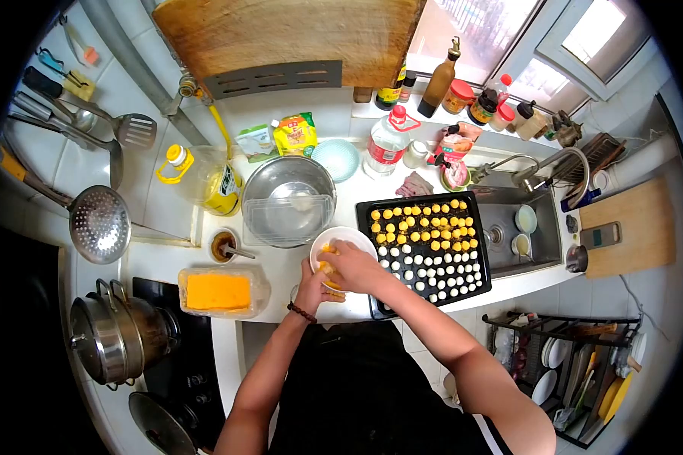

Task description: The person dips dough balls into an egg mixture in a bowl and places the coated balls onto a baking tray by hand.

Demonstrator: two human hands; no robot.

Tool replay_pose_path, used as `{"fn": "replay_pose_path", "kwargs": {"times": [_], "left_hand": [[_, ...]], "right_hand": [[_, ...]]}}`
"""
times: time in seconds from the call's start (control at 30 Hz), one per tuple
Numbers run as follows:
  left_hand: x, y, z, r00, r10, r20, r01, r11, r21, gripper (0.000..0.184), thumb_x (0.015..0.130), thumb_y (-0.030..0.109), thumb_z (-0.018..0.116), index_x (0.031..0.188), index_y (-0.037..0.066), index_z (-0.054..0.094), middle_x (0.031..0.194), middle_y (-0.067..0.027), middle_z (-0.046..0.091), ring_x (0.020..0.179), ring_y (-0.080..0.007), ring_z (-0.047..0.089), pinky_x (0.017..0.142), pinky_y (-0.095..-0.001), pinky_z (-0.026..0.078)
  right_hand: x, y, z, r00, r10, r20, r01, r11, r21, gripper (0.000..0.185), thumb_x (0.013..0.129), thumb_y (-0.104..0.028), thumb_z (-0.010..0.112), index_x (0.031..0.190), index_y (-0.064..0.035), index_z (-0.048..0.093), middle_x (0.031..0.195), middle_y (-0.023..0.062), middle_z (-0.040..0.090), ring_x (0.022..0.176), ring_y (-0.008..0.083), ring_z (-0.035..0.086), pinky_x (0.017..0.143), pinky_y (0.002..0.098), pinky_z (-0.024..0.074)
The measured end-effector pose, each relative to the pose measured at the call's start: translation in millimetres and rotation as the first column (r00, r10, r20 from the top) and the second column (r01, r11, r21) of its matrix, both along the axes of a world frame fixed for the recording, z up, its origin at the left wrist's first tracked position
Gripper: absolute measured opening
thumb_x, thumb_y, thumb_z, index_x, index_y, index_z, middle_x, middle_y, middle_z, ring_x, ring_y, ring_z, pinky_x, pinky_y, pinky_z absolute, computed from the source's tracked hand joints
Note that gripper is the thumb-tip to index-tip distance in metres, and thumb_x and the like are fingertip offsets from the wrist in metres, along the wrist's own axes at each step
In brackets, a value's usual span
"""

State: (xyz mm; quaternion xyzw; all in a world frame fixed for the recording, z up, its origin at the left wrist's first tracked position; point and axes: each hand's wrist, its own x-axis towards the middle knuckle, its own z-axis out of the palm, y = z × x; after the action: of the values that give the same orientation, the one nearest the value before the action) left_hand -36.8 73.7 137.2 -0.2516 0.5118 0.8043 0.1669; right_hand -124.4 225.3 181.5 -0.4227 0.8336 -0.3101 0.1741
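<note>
A white bowl (360, 238) with something yellow-orange inside is at the counter's front. My left hand (311, 290) holds its lower left side, wearing a dark beaded bracelet. Inside the bowl is my right hand (349, 265), fingers bent down into the yellow-orange contents; what they grip is hidden. To the right lies a black baking tray (425, 199) with rows of small balls, yellow-coated at the back and white nearer the front. Behind the bowl stands a steel basin (269, 176) with a clear lid (281, 220) across it. A plastic container (218, 291) of orange material sits left.
A small cup (224, 244) with a spoon stands left of the basin. An oil jug (218, 188), a pale blue plate (336, 159) and a water bottle (385, 142) line the back. The sink (542, 220) is right, the stove with a pot (114, 337) left.
</note>
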Motion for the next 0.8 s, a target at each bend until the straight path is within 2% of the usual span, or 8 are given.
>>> {"fn": "replay_pose_path", "kwargs": {"times": [0.07,0.2,0.3,0.43,0.5,0.57,0.7,0.8], "left_hand": [[0.6,-1.7,-4.0,0.998,0.058,0.001,-0.058,0.998,0.037,0.05,0.094,0.018,0.045,0.139,0.012,0.023,0.129,-0.0231,0.049,0.092,-0.0409,0.07,0.062,-0.046,0.065],[4.0,-3.4,-4.4,0.999,0.037,-0.008,-0.037,0.999,0.006,0.05,0.094,0.018,0.045,0.138,0.012,0.024,0.13,-0.0229,0.049,0.092,-0.0409,0.07,0.061,-0.0461,0.065],[0.9,-4.5,-7.5,0.998,0.063,-0.009,-0.062,0.997,0.034,0.051,0.093,0.018,0.046,0.139,0.012,0.023,0.13,-0.0226,0.049,0.093,-0.0414,0.07,0.062,-0.0467,0.065],[2.8,-4.7,-6.8,0.998,0.066,-0.01,-0.066,0.997,0.038,0.052,0.093,0.019,0.047,0.139,0.012,0.023,0.13,-0.0236,0.049,0.092,-0.0421,0.07,0.061,-0.0468,0.065],[0.7,-3.0,-7.3,0.998,0.068,-0.005,-0.067,0.997,0.042,0.052,0.093,0.02,0.048,0.139,0.011,0.023,0.129,-0.0241,0.05,0.092,-0.0423,0.07,0.06,-0.0467,0.065],[0.0,-5.2,-5.1,0.997,0.075,0.014,-0.075,0.996,0.05,0.052,0.093,0.023,0.049,0.138,0.011,0.024,0.126,-0.0254,0.051,0.089,-0.0415,0.071,0.059,-0.0461,0.065],[-3.3,-6.4,-2.0,0.995,-0.012,0.096,0.014,1.0,-0.018,0.056,0.093,0.029,0.047,0.14,0.011,0.025,0.127,-0.024,0.05,0.084,-0.0391,0.07,0.06,-0.0462,0.064],[-7.0,-12.1,-11.8,0.988,0.007,0.154,-0.015,0.999,0.051,0.057,0.094,0.033,0.046,0.141,0.011,0.024,0.125,-0.0233,0.051,0.079,-0.0374,0.069,0.058,-0.0451,0.064]], "right_hand": [[-5.1,0.0,-2.4,0.994,-0.059,-0.088,0.08,0.961,0.263,0.041,0.085,-0.024,0.072,0.123,-0.0105,0.064,0.12,0.0202,0.058,0.116,0.0374,0.058,0.097,0.0451,0.0502],[-8.2,0.9,-12.4,0.982,0.147,0.119,-0.157,0.985,0.072,0.036,0.086,-0.024,0.072,0.12,-0.0114,0.067,0.119,0.0181,0.059,0.111,0.0374,0.059,0.094,0.0452,0.0509],[-11.7,-2.2,-22.7,0.996,-0.03,-0.082,0.044,0.984,0.172,0.032,0.089,-0.022,0.068,0.118,-0.0083,0.066,0.116,0.017,0.06,0.11,0.0377,0.059,0.094,0.0456,0.0505],[-9.5,-3.7,-5.3,0.984,0.116,0.132,-0.128,0.988,0.086,0.029,0.084,-0.02,0.07,0.111,-0.0083,0.068,0.11,0.0184,0.061,0.107,0.0365,0.062,0.09,0.0448,0.0513],[-13.4,-1.8,-19.6,0.995,0.065,0.082,-0.067,0.998,0.022,0.025,0.085,-0.021,0.07,0.105,-0.0077,0.07,0.107,0.0176,0.063,0.102,0.0366,0.064,0.088,0.0457,0.0521],[-17.3,0.4,-23.6,0.999,0.042,-0.001,-0.041,0.975,0.218,0.022,0.084,-0.023,0.07,0.1,-0.0086,0.072,0.102,0.0172,0.065,0.096,0.0371,0.065,0.085,0.0472,0.0526],[-13.0,-6.6,-11.7,0.985,0.1,0.14,-0.117,0.985,0.124,0.025,0.087,-0.024,0.069,0.105,-0.0068,0.072,0.106,0.0181,0.064,0.098,0.0364,0.066,0.087,0.0445,0.0527],[-20.7,-1.2,-28.8,0.989,0.107,0.106,-0.124,0.978,0.169,0.028,0.087,-0.025,0.068,0.108,-0.0058,0.07,0.108,0.0179,0.065,0.101,0.0362,0.065,0.089,0.044,0.0523]]}}
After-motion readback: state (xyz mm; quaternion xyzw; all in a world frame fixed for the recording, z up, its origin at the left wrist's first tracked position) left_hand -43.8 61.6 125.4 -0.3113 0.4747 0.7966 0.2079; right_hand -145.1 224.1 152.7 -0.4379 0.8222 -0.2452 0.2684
